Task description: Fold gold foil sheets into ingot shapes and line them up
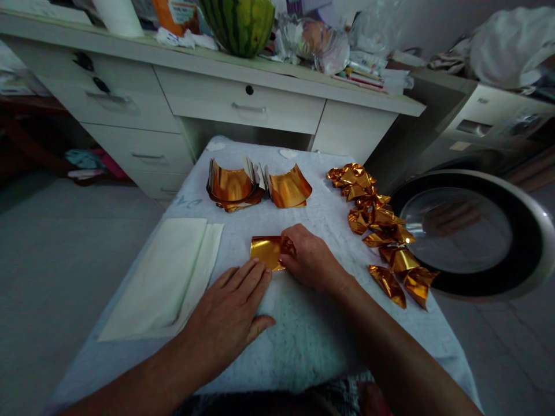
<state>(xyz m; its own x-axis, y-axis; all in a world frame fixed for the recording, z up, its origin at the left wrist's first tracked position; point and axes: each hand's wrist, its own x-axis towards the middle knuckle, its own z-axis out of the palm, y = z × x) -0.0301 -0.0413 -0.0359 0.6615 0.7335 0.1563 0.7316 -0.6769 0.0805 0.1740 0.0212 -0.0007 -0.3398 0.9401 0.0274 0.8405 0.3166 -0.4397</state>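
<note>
A small gold foil sheet (264, 249) lies on the cloth-covered table between my hands. My left hand (236, 303) rests flat with its fingers stretched out, fingertips on the sheet's lower left edge. The fingers of my right hand (310, 257) are pinched on the sheet's right end, which is partly hidden by them. Behind them stand two stacks of curled gold sheets, one on the left (233, 184) and one on the right (288, 186). Folded gold foil pieces (377, 216) run in a row along the table's right side.
Folded white sheets (160, 271) lie at the table's left. A white desk (243, 104) beyond it bears a watermelon (238, 23) and plastic bags. At the right, a washing machine's round door (468, 231) stands open beside the table edge.
</note>
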